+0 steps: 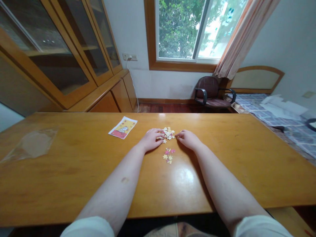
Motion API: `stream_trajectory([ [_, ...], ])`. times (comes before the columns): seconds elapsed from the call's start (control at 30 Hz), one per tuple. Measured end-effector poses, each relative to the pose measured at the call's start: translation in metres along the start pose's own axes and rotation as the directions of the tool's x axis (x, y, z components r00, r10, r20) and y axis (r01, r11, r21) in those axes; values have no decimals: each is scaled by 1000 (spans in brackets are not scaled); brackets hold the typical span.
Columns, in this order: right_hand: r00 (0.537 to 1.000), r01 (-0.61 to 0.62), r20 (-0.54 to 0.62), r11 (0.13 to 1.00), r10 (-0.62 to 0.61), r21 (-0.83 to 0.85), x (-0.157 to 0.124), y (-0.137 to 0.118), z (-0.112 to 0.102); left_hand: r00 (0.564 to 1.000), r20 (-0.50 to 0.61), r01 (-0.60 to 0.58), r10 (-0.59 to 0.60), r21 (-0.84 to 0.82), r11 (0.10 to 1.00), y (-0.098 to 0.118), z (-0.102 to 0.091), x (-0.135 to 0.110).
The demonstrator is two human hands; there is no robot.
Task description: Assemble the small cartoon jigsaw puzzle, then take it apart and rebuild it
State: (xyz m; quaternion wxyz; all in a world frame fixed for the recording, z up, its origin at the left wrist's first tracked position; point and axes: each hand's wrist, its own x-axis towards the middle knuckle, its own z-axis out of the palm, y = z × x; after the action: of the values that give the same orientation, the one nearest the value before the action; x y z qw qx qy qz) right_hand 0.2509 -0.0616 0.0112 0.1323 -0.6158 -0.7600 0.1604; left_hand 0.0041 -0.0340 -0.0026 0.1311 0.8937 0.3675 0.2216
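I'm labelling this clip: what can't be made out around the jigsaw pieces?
All in the head view:
Pieces beneath the left hand: its fingers cover them.
Whether the right hand grips a piece: too small to tell.
Printing on the loose jigsaw pieces: too small.
Details on the picture card: too small.
The left sleeve: cut off by the bottom edge.

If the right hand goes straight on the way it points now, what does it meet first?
The right hand points at the pile of small jigsaw pieces, so it would meet those first. Its fingertips are at the pile's edge; from this view I cannot tell if they already touch.
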Motion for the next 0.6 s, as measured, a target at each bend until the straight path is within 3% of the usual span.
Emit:
stream_trajectory([
  [0.17,998,-52,28,999,52,-6,1,5,-2,1000,3,-1,1,1,1000,0,-1,-1],
  [0.27,991,-91,104,994,84,64,-1,5,-3,1000,1,0,0,-8,1000,0,-1,-1],
  [0.47,943,93,285,959,-171,268,-7,-12,4,1000,3,13,-13,-26,1000,0,-1,0],
  [0.53,959,134,209,959,-189,250,-7,-17,8,1000,-1,14,-15,-33,999,1,-1,0],
  [0.6,990,121,56,982,-131,146,-5,-19,12,1000,-5,16,-16,-34,999,2,-2,0],
])
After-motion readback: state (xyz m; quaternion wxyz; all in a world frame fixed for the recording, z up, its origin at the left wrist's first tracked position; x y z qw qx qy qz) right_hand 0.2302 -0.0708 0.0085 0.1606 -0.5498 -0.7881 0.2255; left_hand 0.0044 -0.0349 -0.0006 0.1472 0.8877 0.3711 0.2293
